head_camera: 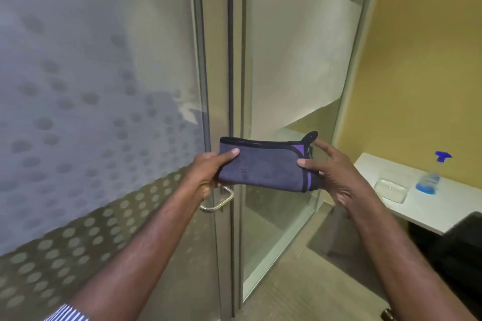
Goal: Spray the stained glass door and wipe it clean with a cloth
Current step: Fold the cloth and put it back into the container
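A folded grey-purple cloth point(263, 164) with black edging is held flat between both hands in front of the door frame. My left hand point(208, 172) pinches its left end, thumb on top. My right hand point(331, 172) grips its right end. The glass door point(91, 86) with a frosted dotted film fills the left side; its metal handle point(219, 203) sits just below my left hand. A spray bottle point(430, 177) with blue liquid and a blue trigger stands on the white table at the right, apart from both hands.
A fixed glass panel point(292, 73) stands right of the door frame. The white table point(443, 211) along the yellow wall carries a clear plastic tray point(391, 189). A dark chair point(459, 255) is at the lower right. Beige carpet covers the floor.
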Available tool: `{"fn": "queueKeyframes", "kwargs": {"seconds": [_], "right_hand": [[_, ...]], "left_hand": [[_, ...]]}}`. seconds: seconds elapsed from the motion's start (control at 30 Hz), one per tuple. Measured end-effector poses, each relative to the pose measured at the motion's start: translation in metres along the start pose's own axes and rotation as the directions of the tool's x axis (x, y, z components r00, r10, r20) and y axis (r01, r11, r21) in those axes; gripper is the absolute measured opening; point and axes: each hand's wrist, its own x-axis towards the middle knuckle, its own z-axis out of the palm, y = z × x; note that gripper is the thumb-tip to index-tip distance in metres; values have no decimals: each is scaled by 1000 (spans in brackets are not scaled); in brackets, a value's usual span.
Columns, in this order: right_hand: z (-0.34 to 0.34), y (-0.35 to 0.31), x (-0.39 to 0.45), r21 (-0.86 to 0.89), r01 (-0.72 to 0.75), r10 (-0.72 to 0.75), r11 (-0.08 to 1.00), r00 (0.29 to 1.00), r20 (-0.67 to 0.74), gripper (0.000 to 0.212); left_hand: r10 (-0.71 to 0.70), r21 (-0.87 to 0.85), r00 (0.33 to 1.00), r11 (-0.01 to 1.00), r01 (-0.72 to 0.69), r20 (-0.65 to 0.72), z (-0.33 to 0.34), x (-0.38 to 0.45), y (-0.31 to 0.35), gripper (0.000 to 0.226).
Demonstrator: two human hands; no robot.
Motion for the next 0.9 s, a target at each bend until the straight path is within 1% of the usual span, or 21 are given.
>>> {"fn": "queueKeyframes", "kwargs": {"seconds": [0.03,0.07,0.13,0.17,0.23,0.3,0.33,0.4,0.47,0.57,0.67,0.73,0.8,0.9], "right_hand": [[-15,0,5,10,-1,1,1000,999,-39,86],[-31,2,11,22,-2,4,1000,998,-69,86],[-61,6,22,49,-19,24,999,995,-97,87],[-75,8,26,50,-25,30,998,994,-105,89],[-104,15,35,22,-34,37,999,992,-124,94],[-130,22,43,-46,-28,21,999,987,-160,95],[-142,25,46,-101,-22,3,995,983,-186,88],[-164,29,51,-178,-27,-17,984,971,-238,71],[-182,36,58,-192,-54,-1,980,961,-276,60],[-203,46,71,-181,-106,44,978,947,-317,47],[-223,56,87,-111,-202,153,973,926,-346,27],[-232,60,102,-68,-270,231,960,909,-348,17],[-242,65,120,-55,-307,267,950,891,-368,15],[-258,67,149,-44,-312,268,949,872,-409,15]], "left_hand": [[-42,16,998,999,41,41,9,10,-6,10],[-73,36,994,997,70,86,19,17,-12,17],[-118,150,983,984,97,141,36,34,-24,46],[-129,203,980,974,97,152,45,41,-30,45],[-126,254,978,964,81,167,66,55,-44,21],[-123,278,978,958,71,171,89,70,-58,27],[-117,284,977,957,62,179,101,76,-64,30],[-129,295,971,953,65,203,123,89,-78,28],[-151,294,965,952,83,217,142,101,-91,23],[-208,310,951,942,132,229,164,125,-111,19],[-237,341,940,929,145,246,185,153,-127,17],[-227,335,945,932,140,235,199,175,-135,15],[-213,326,949,937,130,233,214,200,-144,13],[-218,338,936,934,118,275,231,244,-157,12]]}}
